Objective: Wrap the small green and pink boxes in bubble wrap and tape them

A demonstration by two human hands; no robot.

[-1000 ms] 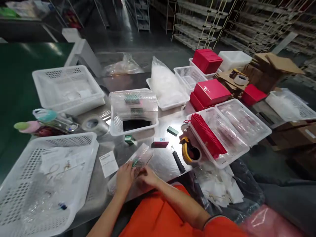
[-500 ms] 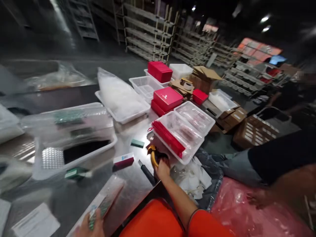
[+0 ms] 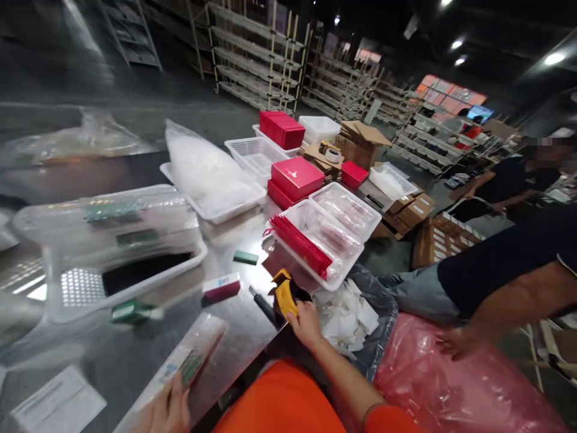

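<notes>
My right hand (image 3: pixel 307 326) is closed around a yellow and black tape dispenser (image 3: pixel 284 294), raised over the table's near edge. My left hand (image 3: pixel 169 409) grips the near part of a long bubble-wrapped package (image 3: pixel 202 337), with a green printed patch under its fingers. A black-handled cutter (image 3: pixel 264 307) lies on the metal table left of the dispenser. Close by are a dark red and white small box (image 3: pixel 220 287), a green box (image 3: pixel 246 257) and another green item (image 3: pixel 131 311).
A white tray (image 3: pixel 336 282) holds red pouches (image 3: pixel 302 243) and clear-wrapped packs. Red boxes (image 3: pixel 297 175) stand behind it. Left is a basket (image 3: pixel 201 255) of bubble-wrapped packs. Paper scraps (image 3: pixel 347 316) fill a lined bin. On the right, a co-worker's hand (image 3: pixel 455 343) touches a pink bag (image 3: pixel 415 373).
The tape dispenser has turned in my right hand, showing more of its yellow side. My left hand stays on the package. The view has shifted slightly right.
</notes>
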